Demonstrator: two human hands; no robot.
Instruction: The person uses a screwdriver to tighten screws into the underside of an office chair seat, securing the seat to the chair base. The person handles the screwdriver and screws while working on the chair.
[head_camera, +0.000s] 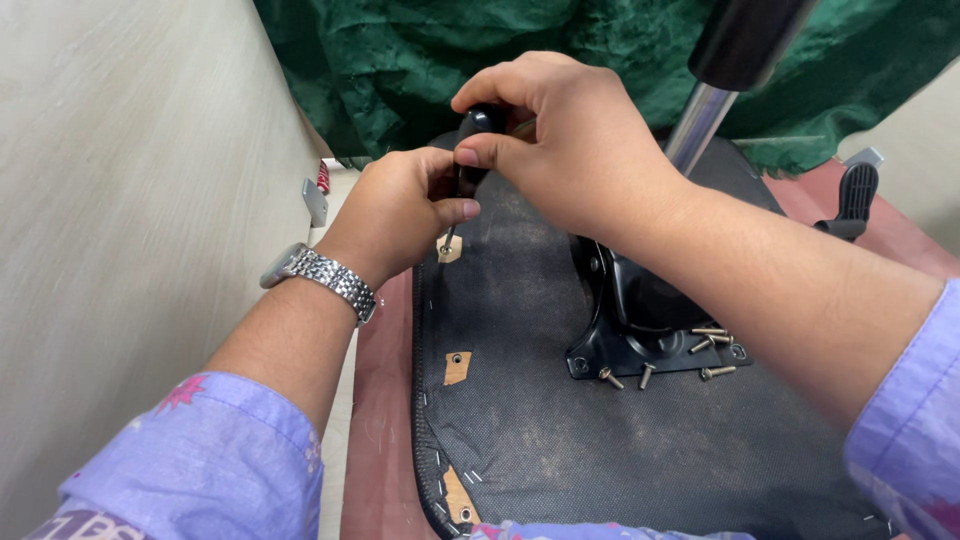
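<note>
Two hands meet on a black-handled screwdriver (470, 150) in the head view: the right hand (560, 135) clasps the handle top, the left hand (405, 215) pinches the shaft just below, tip standing at a screw hole (449, 246) in the upturned chair seat (560, 430).

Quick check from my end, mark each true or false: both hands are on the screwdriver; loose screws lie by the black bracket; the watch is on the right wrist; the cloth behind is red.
1. Both the left hand and the right hand grip the black-handled screwdriver. True.
2. Loose screws lie on the black bracket. True.
3. The metal watch is on the right wrist. False: it is on the left wrist.
4. The cloth behind is red. False: it is dark green.
</note>
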